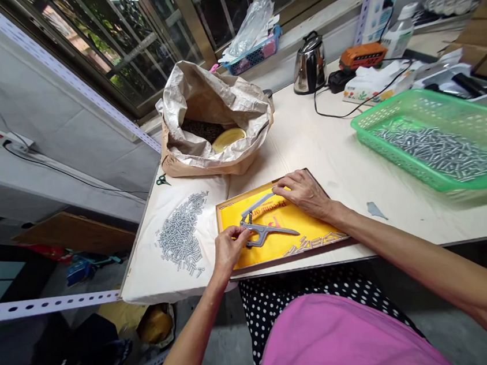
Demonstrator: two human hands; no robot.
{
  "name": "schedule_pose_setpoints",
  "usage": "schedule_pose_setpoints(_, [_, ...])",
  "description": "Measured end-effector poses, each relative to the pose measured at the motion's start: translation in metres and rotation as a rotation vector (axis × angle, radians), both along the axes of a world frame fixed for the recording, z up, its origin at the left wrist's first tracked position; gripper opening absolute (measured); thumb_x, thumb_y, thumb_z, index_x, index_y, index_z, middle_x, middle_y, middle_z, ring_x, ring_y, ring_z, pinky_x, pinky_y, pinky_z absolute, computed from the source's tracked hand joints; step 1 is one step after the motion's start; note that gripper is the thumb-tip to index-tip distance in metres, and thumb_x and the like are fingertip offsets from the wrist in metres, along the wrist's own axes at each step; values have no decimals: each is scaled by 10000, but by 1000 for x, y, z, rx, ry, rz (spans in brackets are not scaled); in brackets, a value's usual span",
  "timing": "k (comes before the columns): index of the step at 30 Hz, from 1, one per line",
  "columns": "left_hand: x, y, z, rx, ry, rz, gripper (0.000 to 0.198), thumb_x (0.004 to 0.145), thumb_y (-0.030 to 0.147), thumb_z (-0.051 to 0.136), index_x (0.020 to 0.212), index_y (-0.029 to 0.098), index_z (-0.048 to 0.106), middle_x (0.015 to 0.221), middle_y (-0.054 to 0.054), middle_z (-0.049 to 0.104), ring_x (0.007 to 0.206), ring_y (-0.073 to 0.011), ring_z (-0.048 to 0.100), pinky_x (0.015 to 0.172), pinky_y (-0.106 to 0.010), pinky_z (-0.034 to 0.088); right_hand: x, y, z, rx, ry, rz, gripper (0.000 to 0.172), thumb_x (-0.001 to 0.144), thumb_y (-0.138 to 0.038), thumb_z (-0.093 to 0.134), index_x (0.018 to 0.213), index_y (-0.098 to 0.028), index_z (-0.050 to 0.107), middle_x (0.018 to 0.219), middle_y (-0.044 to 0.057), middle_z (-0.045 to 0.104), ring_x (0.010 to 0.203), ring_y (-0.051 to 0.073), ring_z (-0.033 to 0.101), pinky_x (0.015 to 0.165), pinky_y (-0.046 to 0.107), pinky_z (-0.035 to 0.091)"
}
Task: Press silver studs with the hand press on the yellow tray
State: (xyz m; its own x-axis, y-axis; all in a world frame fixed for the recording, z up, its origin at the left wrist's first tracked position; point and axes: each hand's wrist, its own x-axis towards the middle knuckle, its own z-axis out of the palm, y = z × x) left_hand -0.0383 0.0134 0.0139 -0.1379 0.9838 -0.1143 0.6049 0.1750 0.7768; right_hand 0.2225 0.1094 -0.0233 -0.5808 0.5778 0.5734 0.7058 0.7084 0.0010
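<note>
A shallow tray (223, 231) with a yellow, red-printed bottom lies at the table's front edge. Over it is a grey hand tool (270, 230) with two long arms and a dark spring between them. My right hand (303, 192) has its fingers closed on the end of the tool's upper arm. At the tool's left end, my left hand (229, 248) is pinched together; whatever sits between those fingertips is too small to make out. Several small metal pins (315, 243) lie in the tray's near right corner.
Loose metal pins (181, 232) are heaped on white cloth at left. A paper sack (219, 162) holding dark pieces and a yellow dish stands behind. To the right is a green basket (439, 185) of metal pins. A kettle (309, 62) and small scissors (162, 180) are also there.
</note>
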Motion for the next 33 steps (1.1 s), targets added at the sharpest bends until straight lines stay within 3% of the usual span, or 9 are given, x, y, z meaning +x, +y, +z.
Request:
schedule_pose_setpoints(10, [-4, -3, -2, -63, 171, -12, 149, 766, 280, 679, 702, 161, 741, 771, -57, 757, 720, -184, 693, 676, -259, 500, 0, 2, -4, 70, 28, 20, 281, 1012, -179, 412, 1077, -221, 682, 1025, 72, 690, 968, 225, 489, 868, 372, 319])
schedule_pose_setpoints(17, [-13, 7, -16, -192, 221, -86, 169, 799, 276, 647, 734, 146, 733, 733, -55, 750, 689, -176, 692, 624, -237, 478, 0, 4, -5, 27, -8, 18, 279, 1006, -174, 415, 1079, -218, 681, 1046, 89, 680, 991, 234, 482, 866, 368, 299])
schedule_pose_setpoints(20, [-13, 10, -14, -297, 183, -109, 219, 813, 275, 632, 646, 143, 684, 591, -25, 692, 552, -137, 636, 552, -214, 441, -1, 6, -10, -64, -77, 0, 274, 1010, -193, 410, 1029, -210, 683, 1019, 94, 674, 974, 244, 481, 856, 380, 280])
schedule_pose_setpoints(23, [-9, 9, -6, -468, 82, -49, 226, 814, 274, 655, 629, 145, 639, 478, 8, 620, 451, -106, 576, 513, -201, 437, -1, 5, -17, -225, -138, 33, 270, 1005, -192, 408, 965, -204, 675, 937, 80, 663, 910, 232, 494, 832, 376, 271])
schedule_pose_setpoints(27, [-4, 6, 4, -644, -57, 19, 208, 772, 307, 735, 691, 142, 639, 468, 8, 626, 430, -105, 589, 495, -201, 479, 0, -14, -20, -400, -108, 32, 282, 1001, -261, 414, 1162, -193, 635, 1024, 93, 671, 959, 240, 538, 846, 376, 311])
schedule_pose_setpoints(30, [-4, 7, 6, -674, -83, 10, 232, 748, 313, 764, 664, 142, 631, 463, -2, 629, 436, -111, 606, 468, -191, 473, 0, -38, -18, -458, -109, -13, 600, 947, -523, 493, 1422, -158, 471, 1295, 176, 599, 1170, 331, 516, 941, 458, 348])
schedule_pose_setpoints(33, [-4, 10, 6, -679, -66, -6, 251, 733, 313, 778, 634, 145, 621, 453, -4, 627, 437, -117, 618, 448, -181, 463, -3, -57, -17, -503, -148, -39, 987, 766, -774, 574, 1521, -179, 349, 1480, 226, 447, 1325, 440, 398, 1017, 578, 319])
